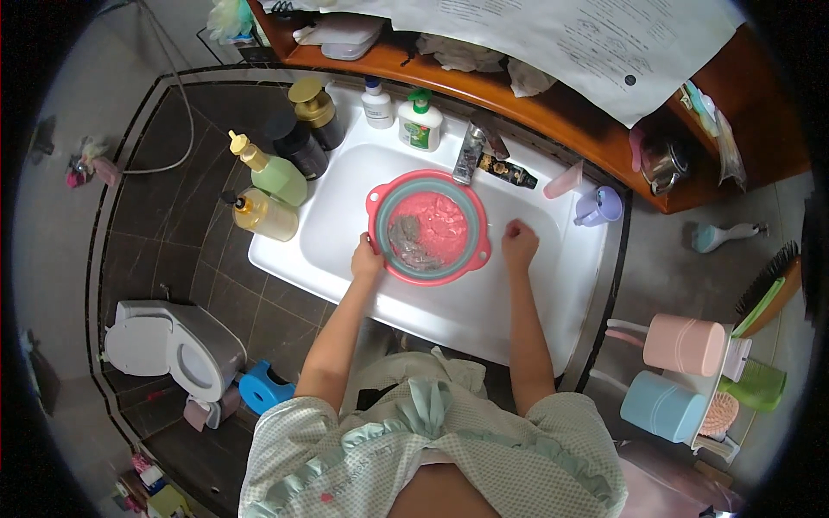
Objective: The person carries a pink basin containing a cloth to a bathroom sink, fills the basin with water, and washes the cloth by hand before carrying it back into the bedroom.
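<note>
A pink and grey round basin (477, 205) rests in the white sink (341, 194) under the tap (469, 154). It holds water, and a soaked grey cloth (413, 246) lies at its left side. My left hand (367, 257) grips the basin's rim at the lower left, thumb on the edge. To the right of the basin, apart from it, my right hand (520, 247) is over the sink with its fingers curled into a loose fist; nothing shows in it.
Pump bottles, including a green one (278, 177) and a yellow one (266, 216), line the sink's left edge. A white soap bottle (420, 125) stands behind, a purple cup (598, 207) at the right. A wooden shelf (389, 69) overhangs the back. Wall cups (682, 344) hang right.
</note>
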Demonstrator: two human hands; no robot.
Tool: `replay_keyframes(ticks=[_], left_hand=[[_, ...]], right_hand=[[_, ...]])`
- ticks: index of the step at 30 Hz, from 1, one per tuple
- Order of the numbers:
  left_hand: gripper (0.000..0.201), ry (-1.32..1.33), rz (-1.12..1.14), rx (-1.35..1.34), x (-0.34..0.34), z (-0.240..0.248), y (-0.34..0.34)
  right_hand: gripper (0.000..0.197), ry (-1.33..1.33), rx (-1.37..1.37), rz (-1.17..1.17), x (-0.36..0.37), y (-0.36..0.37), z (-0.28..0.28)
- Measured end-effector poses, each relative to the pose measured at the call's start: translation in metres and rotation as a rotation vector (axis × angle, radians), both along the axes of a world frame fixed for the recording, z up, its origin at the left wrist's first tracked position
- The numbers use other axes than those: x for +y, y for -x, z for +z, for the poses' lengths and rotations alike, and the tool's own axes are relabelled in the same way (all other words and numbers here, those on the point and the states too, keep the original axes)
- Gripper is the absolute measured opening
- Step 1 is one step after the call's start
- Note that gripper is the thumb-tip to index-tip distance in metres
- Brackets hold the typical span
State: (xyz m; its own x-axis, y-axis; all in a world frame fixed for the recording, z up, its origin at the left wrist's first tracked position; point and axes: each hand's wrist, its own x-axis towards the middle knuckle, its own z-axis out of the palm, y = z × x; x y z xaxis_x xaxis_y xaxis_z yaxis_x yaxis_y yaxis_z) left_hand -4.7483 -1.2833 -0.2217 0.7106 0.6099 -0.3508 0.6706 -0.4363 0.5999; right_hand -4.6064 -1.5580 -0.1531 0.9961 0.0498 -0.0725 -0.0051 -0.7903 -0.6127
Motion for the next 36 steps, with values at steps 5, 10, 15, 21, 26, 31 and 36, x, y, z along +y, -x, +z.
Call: replay_keyframes(ticks=[5,10,15,21,26,31,36], left_hand=[[0.055,0.011,0.019,0.058,0.002,0.001,-0.001],[0.057,0.045,0.014,-0.016,0.002,-0.003,-0.001],[0.054,0.116,0.049,-0.133,0.001,-0.017,-0.002],[0.052,0.417,0.155,-0.104,0.028,-0.055,0.003],[0.048,0.358,0.072,-0.113,0.028,-0.055,-0.007],[0.049,0.477,0.092,-0.208,0.022,-0.019,-0.002],[0.048,0.617,0.073,-0.307,0.018,0.001,0.015]], right_hand=[[0.031,0.62,-0.333,0.194,-0.018,0.052,-0.069],[0.033,-0.481,0.191,-0.045,-0.005,0.032,-0.088],[0.038,-0.694,0.528,-0.153,0.007,0.014,-0.097],[0.044,-0.798,0.647,-0.169,0.02,0.033,-0.087],[0.044,-0.847,0.614,-0.155,0.01,0.028,-0.109],[0.03,-0.735,0.645,-0.167,0.003,0.037,-0.104],[0.028,-0.696,0.541,-0.15,0.0,0.047,-0.085]])
